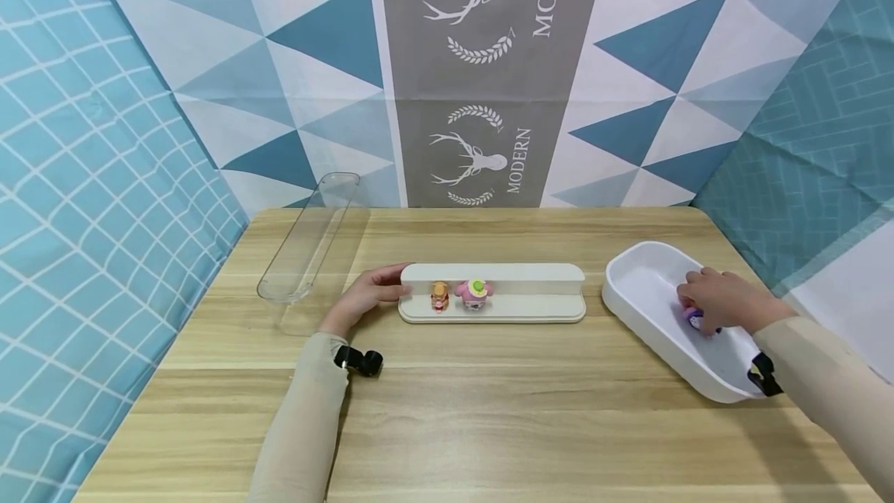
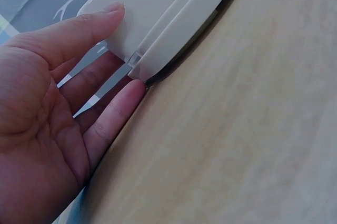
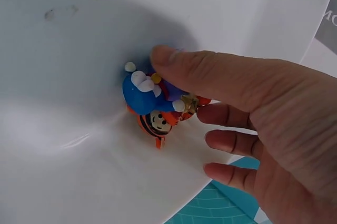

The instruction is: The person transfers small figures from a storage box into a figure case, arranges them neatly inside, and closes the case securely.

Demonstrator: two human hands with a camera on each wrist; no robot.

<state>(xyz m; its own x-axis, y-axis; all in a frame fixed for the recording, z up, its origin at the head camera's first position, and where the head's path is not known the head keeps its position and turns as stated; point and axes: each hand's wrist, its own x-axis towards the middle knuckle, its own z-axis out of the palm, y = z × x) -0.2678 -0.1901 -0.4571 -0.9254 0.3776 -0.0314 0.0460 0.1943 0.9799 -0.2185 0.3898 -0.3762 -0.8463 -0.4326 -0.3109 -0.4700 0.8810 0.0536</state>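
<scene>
A cream stepped display stand (image 1: 534, 306) lies on the table, with a small orange figurine (image 1: 439, 297) and a pink figurine (image 1: 474, 297) on its lower step. My left hand (image 1: 365, 298) holds the stand's left end, thumb over its top face and fingers at the end edge. On the right, my right hand (image 1: 722, 297) reaches into a white plastic bin (image 1: 656, 348). Its thumb and index finger pinch a purple figurine (image 1: 692, 315), mostly hidden by the hand. Close against it in the right wrist view are a blue figurine (image 3: 138, 95) and an orange striped figurine (image 3: 158, 123).
A clear plastic cover (image 1: 307, 247) leans at the table's back left, behind my left hand. The wooden table (image 1: 489, 410) ends at a patterned cloth backdrop (image 1: 628, 99). Black camera straps circle both wrists.
</scene>
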